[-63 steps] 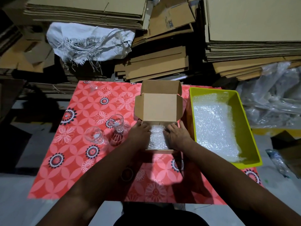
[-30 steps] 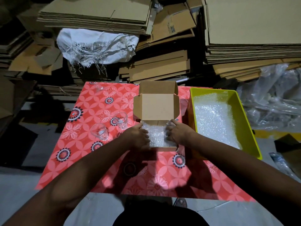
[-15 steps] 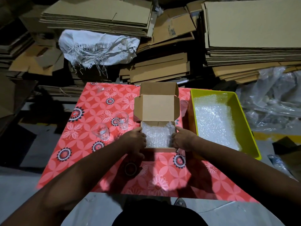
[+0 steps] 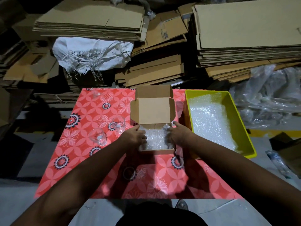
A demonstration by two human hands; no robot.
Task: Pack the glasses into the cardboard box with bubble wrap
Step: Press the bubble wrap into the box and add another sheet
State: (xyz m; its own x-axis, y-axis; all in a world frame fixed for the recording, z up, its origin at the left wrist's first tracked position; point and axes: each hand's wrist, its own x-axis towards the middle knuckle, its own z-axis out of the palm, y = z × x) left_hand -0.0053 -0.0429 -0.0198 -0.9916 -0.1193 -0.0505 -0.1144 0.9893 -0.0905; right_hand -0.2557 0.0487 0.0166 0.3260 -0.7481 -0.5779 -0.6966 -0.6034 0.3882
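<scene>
Both hands, left and right, press curled fingers onto the wrap lining the open box at center. Two glasses stand at its 9 o'clock; a yellow bin sits at 3 o'clock, cardboard stacks at 12.

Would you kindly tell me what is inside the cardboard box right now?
The cardboard box holds bubble wrap, with the left hand and right hand on it. No glass shows inside; anything beneath the wrap is covered.

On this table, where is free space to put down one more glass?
Free: the near cloth in front of the cardboard box, and the far left corner beyond the two glasses. Crowded: the box with both hands, and the yellow tray on the right.
</scene>
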